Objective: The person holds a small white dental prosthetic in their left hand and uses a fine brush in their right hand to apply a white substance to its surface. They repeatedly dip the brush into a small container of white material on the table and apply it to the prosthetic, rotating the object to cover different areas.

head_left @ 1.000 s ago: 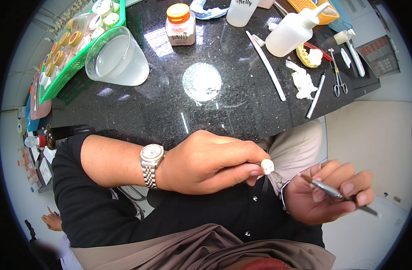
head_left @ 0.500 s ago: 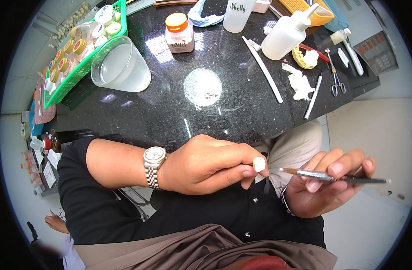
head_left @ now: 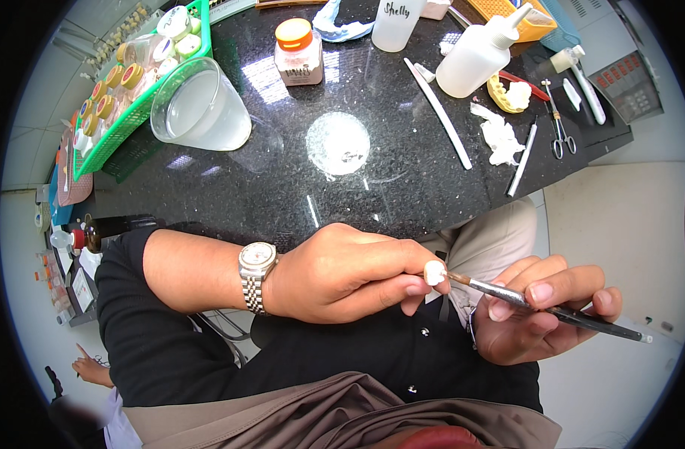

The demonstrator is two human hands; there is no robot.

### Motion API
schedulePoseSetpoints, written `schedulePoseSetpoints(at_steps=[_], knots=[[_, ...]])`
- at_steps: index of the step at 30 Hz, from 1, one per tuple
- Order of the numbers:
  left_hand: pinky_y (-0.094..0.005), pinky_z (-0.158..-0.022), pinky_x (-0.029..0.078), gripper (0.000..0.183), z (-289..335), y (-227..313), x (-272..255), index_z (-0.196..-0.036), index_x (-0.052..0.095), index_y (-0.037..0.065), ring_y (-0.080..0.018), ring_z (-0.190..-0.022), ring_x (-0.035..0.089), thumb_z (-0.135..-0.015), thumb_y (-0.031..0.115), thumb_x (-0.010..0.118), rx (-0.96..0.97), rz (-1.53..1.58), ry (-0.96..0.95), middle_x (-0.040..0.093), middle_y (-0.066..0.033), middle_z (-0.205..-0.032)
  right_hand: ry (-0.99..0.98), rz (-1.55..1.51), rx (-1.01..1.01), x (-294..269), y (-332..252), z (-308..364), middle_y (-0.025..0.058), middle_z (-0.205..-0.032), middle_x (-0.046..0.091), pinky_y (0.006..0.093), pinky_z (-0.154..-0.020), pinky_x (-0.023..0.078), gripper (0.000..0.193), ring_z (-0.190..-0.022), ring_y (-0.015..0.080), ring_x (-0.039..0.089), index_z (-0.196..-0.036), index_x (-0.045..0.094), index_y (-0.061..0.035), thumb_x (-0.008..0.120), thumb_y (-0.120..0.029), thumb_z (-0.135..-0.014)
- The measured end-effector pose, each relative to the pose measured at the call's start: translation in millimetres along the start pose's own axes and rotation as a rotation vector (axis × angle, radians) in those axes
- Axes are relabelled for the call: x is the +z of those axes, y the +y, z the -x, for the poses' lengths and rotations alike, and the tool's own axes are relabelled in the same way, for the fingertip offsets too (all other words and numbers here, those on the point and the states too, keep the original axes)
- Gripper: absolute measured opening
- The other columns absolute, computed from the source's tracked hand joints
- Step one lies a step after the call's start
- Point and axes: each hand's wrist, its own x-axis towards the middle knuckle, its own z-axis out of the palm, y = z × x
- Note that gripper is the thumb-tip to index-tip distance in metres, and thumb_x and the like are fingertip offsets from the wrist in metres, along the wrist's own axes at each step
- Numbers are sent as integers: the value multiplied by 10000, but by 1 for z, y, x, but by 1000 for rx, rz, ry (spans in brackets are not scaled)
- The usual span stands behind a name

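Between the thumb and forefinger of my left hand (head_left: 350, 273) sits a small white tooth crown (head_left: 434, 273). My right hand (head_left: 541, 307) grips a slim brush (head_left: 511, 296) with a dark handle and a silvery ferrule. The brown brush tip touches the right side of the crown. Whatever lies behind the crown, inside my left fingers, is hidden. Both hands are held over my lap, just off the front edge of the black tabletop (head_left: 268, 191).
On the table stand a clear cup of liquid (head_left: 208, 112), an orange-capped jar (head_left: 298, 56) and a white squeeze bottle (head_left: 473, 63). A green basket (head_left: 133, 123) of small bottles is at left. Scissors (head_left: 558, 135), crumpled tissue (head_left: 496, 135) and a yellow dental cast (head_left: 509, 95) lie right.
My right hand has brought the brush left, so its tip now meets the crown. My left hand has stayed nearly still.
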Motion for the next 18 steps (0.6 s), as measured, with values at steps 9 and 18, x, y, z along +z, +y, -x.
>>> schedulePoseSetpoints(at_steps=[9, 18], knots=[[-254, -597, 488, 147, -1, 3, -1, -1005, 542, 25, -141, -661, 620, -875, 58, 483, -37, 33, -22, 609, -59, -778, 264, 27, 19, 3, 8, -2, 154, -874, 492, 288, -479, 504, 452, -571, 176, 539, -1206, 236, -39, 510, -38, -846], [-283, -581, 473, 136, 3, 6, 2, -978, 550, 42, -183, -642, 607, -879, 114, 494, 37, -98, 2, 595, -41, -712, 476, -306, 551, -3, 28, -10, 118, -965, 450, 265, -688, 453, 177, -734, 128, 484, -1052, 345, -59, 390, -9, -889]])
